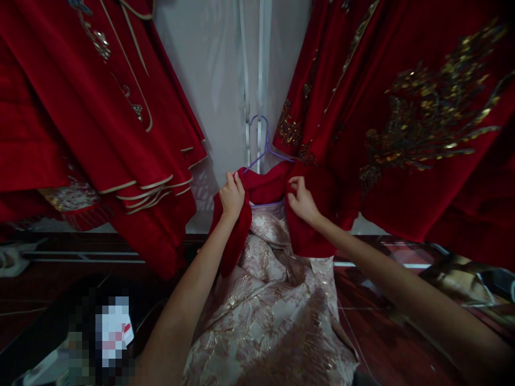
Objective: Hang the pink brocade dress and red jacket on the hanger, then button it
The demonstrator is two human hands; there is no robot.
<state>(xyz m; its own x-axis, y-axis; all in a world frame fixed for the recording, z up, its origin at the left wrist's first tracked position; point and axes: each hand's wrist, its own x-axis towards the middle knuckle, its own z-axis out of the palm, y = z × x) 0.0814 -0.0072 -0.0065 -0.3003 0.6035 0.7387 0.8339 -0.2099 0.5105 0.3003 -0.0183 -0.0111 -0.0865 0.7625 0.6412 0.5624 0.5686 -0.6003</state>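
A short red jacket point(311, 230) hangs on a purple hanger point(266, 143), its two front sides parted. Beneath it, a pale dress with a shiny floral pattern point(265, 305) drapes down toward me. My left hand point(232, 194) is closed on the jacket's left edge, near the shoulder. On the other side, my right hand point(301, 199) pinches the right edge of the jacket with curled fingers. The jacket's red inner back shows between both hands, above the dress's top edge.
Red garments with pale piping point(161, 134) hang at left; red embroidered garments point(402, 177) hang at right. White metal uprights point(260, 64) stand behind the hanger against a pale wall point(201, 64). Below lies a dark red tiled floor point(362, 321). A pixelated patch covers the lower left.
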